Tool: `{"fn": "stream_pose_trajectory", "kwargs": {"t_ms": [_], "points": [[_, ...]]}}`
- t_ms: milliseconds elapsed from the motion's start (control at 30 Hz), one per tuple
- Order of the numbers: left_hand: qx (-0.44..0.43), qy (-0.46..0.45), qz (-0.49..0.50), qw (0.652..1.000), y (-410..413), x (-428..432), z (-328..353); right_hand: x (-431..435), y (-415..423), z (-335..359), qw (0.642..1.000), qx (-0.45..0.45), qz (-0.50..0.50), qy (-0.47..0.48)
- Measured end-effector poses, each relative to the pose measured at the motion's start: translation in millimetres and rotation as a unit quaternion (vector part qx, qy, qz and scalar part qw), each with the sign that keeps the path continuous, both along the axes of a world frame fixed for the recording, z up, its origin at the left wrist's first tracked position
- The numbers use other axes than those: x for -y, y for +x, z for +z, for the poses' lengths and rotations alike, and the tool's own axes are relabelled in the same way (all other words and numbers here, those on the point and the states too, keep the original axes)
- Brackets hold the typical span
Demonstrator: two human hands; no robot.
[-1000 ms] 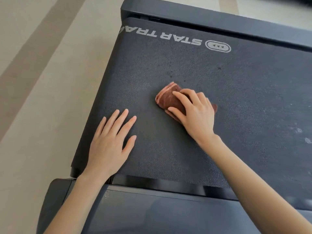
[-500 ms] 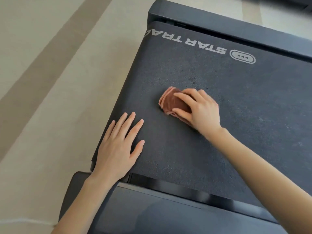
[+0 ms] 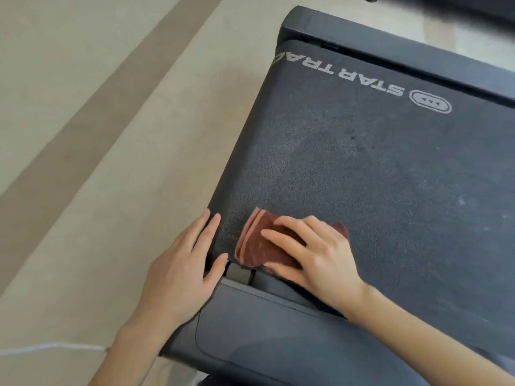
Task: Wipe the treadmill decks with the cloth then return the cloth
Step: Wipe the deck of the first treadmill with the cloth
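A folded reddish-brown cloth (image 3: 256,243) lies on the dark treadmill deck (image 3: 376,176), at its near left corner. My right hand (image 3: 315,252) presses flat on the cloth, fingers spread over its right part. My left hand (image 3: 184,268) rests flat and open at the deck's left edge, just left of the cloth, thumb beside it. The deck carries white lettering and an oval logo (image 3: 430,101) near its far end. Pale specks show on the deck's right side.
A dark plastic cover (image 3: 264,338) adjoins the deck's near end under my forearms. A dark end cap (image 3: 390,48) bounds the far end. Beige floor (image 3: 83,162) with a darker stripe lies left; a white cord (image 3: 50,348) runs at bottom left.
My right hand has slid the cloth from the middle of the deck toward the near left corner. The left hand has shifted out to the deck's left edge. The view has swung left.
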State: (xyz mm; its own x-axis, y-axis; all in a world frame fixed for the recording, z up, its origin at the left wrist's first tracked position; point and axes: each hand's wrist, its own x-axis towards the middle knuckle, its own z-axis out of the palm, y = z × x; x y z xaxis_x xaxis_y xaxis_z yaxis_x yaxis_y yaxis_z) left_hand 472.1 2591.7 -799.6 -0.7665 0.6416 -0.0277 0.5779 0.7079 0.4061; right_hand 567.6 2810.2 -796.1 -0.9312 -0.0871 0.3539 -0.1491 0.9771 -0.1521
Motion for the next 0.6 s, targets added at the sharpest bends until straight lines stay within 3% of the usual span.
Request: {"fn": "stream_pose_trajectory", "kwargs": {"t_ms": [167,433,600], "points": [[0.003,0.003,-0.002,1.0,-1,-1,1,-26,-50,5,0.999,0.002,0.009,0.035],[-0.004,0.012,-0.005,1.0,-1,0,1,-65,-171,6,0.976,0.025,-0.213,0.045],[-0.008,0.014,0.009,1.0,0,1,2,-36,-141,7,0.993,-0.014,-0.113,0.017]]}}
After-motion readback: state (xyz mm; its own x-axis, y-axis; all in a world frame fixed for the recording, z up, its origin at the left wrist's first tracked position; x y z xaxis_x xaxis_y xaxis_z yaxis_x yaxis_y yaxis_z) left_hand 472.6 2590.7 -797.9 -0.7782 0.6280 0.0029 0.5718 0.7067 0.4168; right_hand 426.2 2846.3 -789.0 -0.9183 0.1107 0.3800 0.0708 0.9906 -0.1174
